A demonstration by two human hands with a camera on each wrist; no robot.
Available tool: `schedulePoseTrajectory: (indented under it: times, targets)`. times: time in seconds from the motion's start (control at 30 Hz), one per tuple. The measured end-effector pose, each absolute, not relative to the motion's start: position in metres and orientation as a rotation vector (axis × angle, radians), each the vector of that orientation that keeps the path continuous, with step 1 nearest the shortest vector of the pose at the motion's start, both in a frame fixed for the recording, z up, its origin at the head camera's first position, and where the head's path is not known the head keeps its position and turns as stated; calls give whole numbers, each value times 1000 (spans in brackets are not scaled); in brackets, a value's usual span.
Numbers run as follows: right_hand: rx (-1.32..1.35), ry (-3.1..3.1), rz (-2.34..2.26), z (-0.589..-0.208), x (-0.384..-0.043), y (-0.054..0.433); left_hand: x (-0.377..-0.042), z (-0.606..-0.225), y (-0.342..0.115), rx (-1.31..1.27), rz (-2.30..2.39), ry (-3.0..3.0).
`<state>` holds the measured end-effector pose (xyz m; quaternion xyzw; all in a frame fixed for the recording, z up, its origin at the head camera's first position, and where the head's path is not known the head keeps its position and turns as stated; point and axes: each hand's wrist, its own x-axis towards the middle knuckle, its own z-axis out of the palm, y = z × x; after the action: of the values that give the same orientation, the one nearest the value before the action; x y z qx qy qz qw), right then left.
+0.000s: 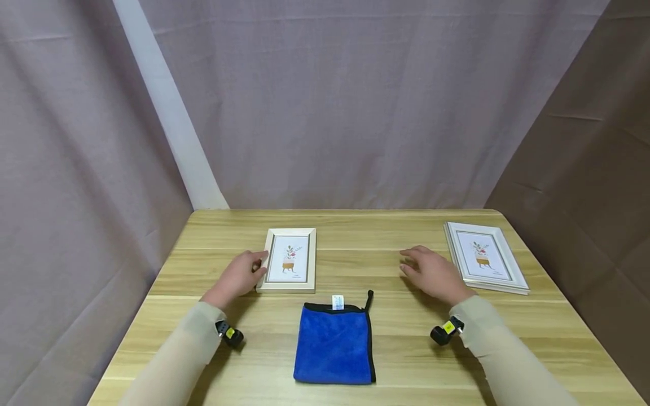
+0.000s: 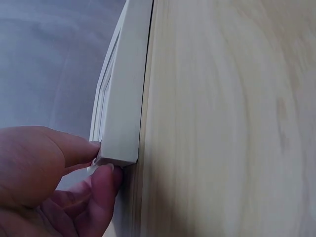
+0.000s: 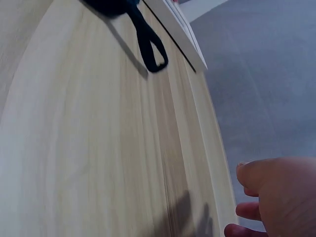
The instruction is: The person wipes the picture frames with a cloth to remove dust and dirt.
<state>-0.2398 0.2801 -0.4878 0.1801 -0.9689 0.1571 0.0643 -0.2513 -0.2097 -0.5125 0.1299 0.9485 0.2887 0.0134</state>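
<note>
A cream picture frame [image 1: 290, 287] with a plant print lies face up left of the table's middle. My left hand [image 1: 237, 277] pinches its left edge; in the left wrist view the thumb [image 2: 81, 149] is at the face side and curled fingers [image 2: 102, 197] are at the underside. My right hand [image 1: 431, 273] is over the table with loosely bent fingers and nothing in them. Beside it on the right, white picture frames [image 1: 459, 251] lie stacked, the top one with a similar print. In the right wrist view the right hand [image 3: 284, 192] shows at the lower right.
A folded blue cloth [image 1: 333, 347] with black edging, a white tag and a loop lies at the front middle of the wooden table [image 1: 355, 254]. Grey curtains [image 1: 345, 113] hang behind and at the left, with a brown one [image 1: 584, 169] at the right.
</note>
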Motion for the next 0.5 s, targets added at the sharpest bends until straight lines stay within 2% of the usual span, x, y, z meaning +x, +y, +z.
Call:
schedulePoseTrajectory:
  times: [0.5]
  targets:
    - [439,-2944,452,-485,-233,332,-245,-512,-260,311,897,2976]
